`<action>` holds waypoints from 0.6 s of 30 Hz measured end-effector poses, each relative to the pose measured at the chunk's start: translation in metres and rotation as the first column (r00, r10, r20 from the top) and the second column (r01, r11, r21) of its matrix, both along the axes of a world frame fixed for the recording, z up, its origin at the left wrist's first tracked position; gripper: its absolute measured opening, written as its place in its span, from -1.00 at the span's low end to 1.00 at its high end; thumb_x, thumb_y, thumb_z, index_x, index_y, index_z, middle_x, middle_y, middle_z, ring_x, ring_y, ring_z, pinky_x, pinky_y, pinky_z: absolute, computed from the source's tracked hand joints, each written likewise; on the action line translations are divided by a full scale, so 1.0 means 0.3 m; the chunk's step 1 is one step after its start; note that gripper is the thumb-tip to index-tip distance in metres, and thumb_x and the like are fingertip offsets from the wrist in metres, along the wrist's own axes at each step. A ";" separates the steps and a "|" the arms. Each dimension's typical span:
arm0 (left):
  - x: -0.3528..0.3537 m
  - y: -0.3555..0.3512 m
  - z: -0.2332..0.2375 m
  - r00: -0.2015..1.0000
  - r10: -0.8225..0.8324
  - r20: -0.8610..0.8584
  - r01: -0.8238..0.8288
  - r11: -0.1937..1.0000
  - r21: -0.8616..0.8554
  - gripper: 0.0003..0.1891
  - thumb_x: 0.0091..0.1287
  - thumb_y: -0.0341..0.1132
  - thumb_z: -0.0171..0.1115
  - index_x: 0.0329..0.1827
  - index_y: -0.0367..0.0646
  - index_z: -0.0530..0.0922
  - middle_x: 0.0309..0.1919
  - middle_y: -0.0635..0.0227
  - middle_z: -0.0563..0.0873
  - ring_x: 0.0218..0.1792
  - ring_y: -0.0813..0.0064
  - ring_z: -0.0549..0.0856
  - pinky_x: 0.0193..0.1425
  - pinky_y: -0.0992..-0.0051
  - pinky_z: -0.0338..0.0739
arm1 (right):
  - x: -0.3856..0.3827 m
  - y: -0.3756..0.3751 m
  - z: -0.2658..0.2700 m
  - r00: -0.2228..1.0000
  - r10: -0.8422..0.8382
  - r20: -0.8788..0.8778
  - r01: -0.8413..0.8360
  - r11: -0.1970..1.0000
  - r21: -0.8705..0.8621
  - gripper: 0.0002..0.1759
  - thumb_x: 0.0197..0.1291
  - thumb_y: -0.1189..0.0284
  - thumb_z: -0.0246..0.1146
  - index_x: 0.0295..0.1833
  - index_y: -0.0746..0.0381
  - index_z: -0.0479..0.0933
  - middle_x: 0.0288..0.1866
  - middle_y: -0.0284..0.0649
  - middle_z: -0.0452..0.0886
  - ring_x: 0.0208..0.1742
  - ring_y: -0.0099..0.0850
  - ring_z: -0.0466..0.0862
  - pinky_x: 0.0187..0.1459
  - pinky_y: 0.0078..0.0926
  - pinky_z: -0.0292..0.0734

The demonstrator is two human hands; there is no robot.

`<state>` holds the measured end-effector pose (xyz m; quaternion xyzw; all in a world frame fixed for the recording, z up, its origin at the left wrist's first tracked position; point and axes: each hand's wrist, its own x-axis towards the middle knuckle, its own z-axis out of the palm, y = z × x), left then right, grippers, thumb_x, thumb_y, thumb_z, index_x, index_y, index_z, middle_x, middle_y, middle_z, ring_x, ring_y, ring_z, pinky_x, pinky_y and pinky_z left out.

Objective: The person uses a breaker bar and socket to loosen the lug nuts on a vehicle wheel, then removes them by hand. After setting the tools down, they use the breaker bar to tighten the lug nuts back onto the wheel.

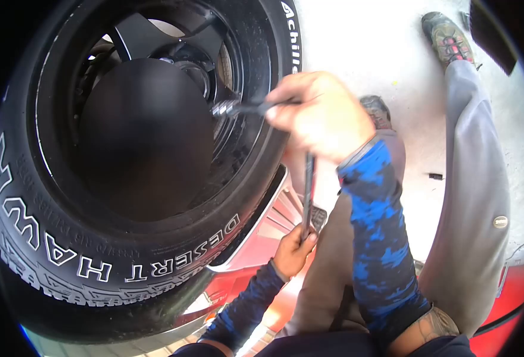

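Black tyre [155, 245], nine o'clock; our right hand [324, 116] grips a metal-tipped tool [244, 109] at one, left hand [292, 253] a bar [308, 193] at five.

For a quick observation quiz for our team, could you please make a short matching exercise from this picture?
1. Tyre
2. Sleeves
3. Floor
4. Left hand

A. pale, almost white
B. closed around a dark rod
C. black with white lettering
D. blue and black pattern

Pairs: 1-C; 2-D; 3-A; 4-B
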<state>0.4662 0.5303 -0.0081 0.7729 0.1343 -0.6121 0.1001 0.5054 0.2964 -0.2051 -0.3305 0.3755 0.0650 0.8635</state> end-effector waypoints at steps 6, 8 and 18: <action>0.112 -0.050 0.196 0.972 0.089 0.217 -0.102 0.993 0.052 -0.86 0.51 -0.34 0.13 -0.07 -0.24 0.52 -0.43 0.47 0.53 -0.42 0.70 0.45 -0.30 0.61 0.40 | 0.157 -0.026 0.183 0.981 -0.159 0.107 0.176 0.969 -0.173 -0.81 0.07 0.44 0.28 -0.26 0.35 0.64 -0.41 0.09 0.67 -0.30 0.01 0.72 -0.17 -0.20 0.63; 0.141 -0.107 0.224 0.977 0.062 0.202 -0.082 0.992 0.094 -0.85 0.53 -0.33 0.09 -0.08 -0.26 0.49 -0.44 0.42 0.55 -0.43 0.64 0.51 -0.31 0.57 0.43 | 0.213 -0.049 0.195 0.997 -0.013 0.075 0.020 0.995 -0.095 -0.76 0.15 0.42 0.26 -0.13 0.33 0.66 -0.36 0.13 0.67 -0.25 0.03 0.73 -0.14 -0.23 0.62; 0.292 -0.497 0.612 0.776 0.624 0.092 -0.630 0.774 0.061 -0.77 0.50 -0.32 0.10 0.03 -0.33 0.44 -0.64 0.45 0.38 -0.74 0.64 0.31 -0.67 0.56 0.21 | 0.434 0.087 0.205 0.997 -0.033 -0.063 0.050 0.957 0.287 -0.72 0.11 0.35 0.33 -0.23 0.39 0.65 -0.31 0.13 0.70 -0.12 0.03 0.72 -0.01 -0.19 0.60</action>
